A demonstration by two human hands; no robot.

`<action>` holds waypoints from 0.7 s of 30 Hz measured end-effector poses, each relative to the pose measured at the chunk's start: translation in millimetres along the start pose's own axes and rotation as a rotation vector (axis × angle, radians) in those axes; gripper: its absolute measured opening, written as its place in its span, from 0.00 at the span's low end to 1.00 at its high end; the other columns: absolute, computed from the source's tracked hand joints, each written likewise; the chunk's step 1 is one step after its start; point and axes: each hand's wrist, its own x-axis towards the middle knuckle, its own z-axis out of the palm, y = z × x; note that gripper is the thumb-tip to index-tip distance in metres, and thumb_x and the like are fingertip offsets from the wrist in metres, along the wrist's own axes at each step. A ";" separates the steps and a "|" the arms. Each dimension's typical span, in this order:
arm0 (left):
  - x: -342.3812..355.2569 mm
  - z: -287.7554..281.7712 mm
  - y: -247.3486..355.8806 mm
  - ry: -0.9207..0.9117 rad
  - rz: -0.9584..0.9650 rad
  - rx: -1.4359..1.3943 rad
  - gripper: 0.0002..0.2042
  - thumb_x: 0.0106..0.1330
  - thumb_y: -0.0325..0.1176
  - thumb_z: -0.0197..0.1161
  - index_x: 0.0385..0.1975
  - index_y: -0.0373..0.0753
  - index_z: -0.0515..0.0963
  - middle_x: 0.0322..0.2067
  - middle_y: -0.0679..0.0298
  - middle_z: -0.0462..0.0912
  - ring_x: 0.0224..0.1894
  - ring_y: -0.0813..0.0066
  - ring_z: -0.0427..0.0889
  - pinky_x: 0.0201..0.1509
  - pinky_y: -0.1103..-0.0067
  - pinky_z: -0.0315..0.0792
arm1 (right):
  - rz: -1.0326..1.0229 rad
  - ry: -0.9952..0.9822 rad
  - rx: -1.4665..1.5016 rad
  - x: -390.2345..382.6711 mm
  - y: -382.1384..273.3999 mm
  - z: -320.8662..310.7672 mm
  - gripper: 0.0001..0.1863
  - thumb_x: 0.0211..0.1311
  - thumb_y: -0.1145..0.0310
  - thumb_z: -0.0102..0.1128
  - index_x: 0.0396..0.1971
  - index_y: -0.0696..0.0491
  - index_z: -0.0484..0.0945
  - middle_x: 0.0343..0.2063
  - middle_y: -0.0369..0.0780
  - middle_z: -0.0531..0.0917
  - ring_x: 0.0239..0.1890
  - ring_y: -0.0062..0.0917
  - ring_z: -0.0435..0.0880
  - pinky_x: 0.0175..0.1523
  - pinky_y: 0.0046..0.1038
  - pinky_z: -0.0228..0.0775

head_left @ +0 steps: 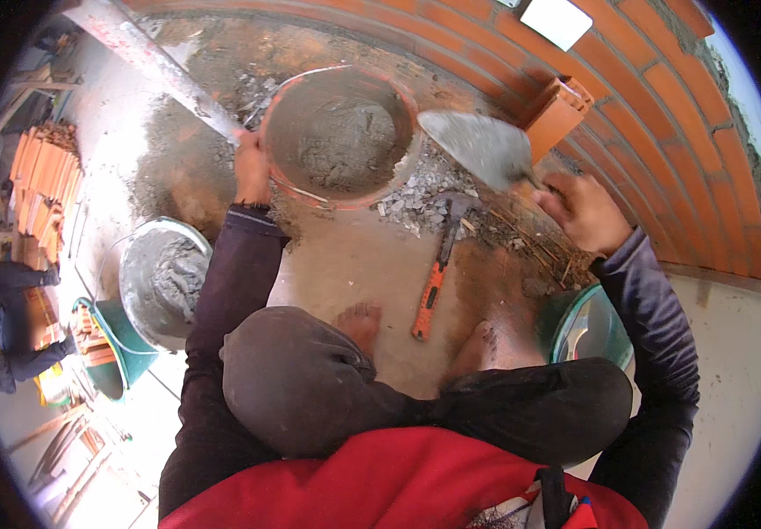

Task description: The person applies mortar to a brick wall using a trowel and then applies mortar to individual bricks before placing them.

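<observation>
Far left: a stack of orange bricks [41,189]; below it a grey pan of wet mortar [162,280] over a green bucket [120,346]. Your left hand [252,167] has its fingers closed around the lower end of a long metal straightedge [147,62], which runs up and left. Just right of that hand sits a round orange-rimmed mortar tub [341,132], part filled with grey mix. On the ground before your bare feet lies an orange-handled hammer [435,278]. Your right hand [585,212] is clenched on the handle of a mortar-smeared trowel [479,145], blade held over rubble beside the tub. Behind: a curved-looking brick wall [662,106].
</observation>
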 end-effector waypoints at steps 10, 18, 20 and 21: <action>-237.2 114.7 -8.8 -0.553 0.538 0.122 0.16 0.64 0.41 0.61 0.47 0.38 0.75 0.36 0.52 0.81 0.36 0.55 0.82 0.41 0.64 0.75 | 0.018 -0.163 -0.535 60.8 -81.8 -15.7 0.17 0.65 0.58 0.54 0.30 0.57 0.82 0.26 0.50 0.83 0.34 0.47 0.84 0.38 0.45 0.77; -257.5 174.6 9.5 -1.082 0.719 0.593 0.18 0.67 0.46 0.56 0.49 0.40 0.75 0.25 0.54 0.83 0.31 0.57 0.85 0.33 0.63 0.77 | -0.054 -0.105 -0.554 96.0 -111.8 13.5 0.13 0.62 0.59 0.59 0.36 0.55 0.77 0.24 0.49 0.82 0.31 0.47 0.83 0.36 0.45 0.75; -264.7 184.6 -15.1 -1.072 0.668 0.565 0.18 0.66 0.46 0.57 0.48 0.40 0.75 0.20 0.55 0.82 0.28 0.55 0.85 0.30 0.64 0.77 | 0.002 -0.107 -0.687 99.5 -105.4 22.6 0.13 0.61 0.59 0.60 0.37 0.54 0.77 0.24 0.48 0.83 0.30 0.45 0.84 0.36 0.44 0.75; -269.7 184.6 -31.2 -1.089 0.669 0.520 0.18 0.65 0.46 0.58 0.47 0.40 0.75 0.20 0.54 0.81 0.27 0.55 0.85 0.29 0.64 0.77 | -0.002 -0.120 -0.684 100.2 -107.2 20.8 0.14 0.61 0.59 0.60 0.39 0.53 0.77 0.25 0.46 0.83 0.32 0.43 0.85 0.37 0.43 0.76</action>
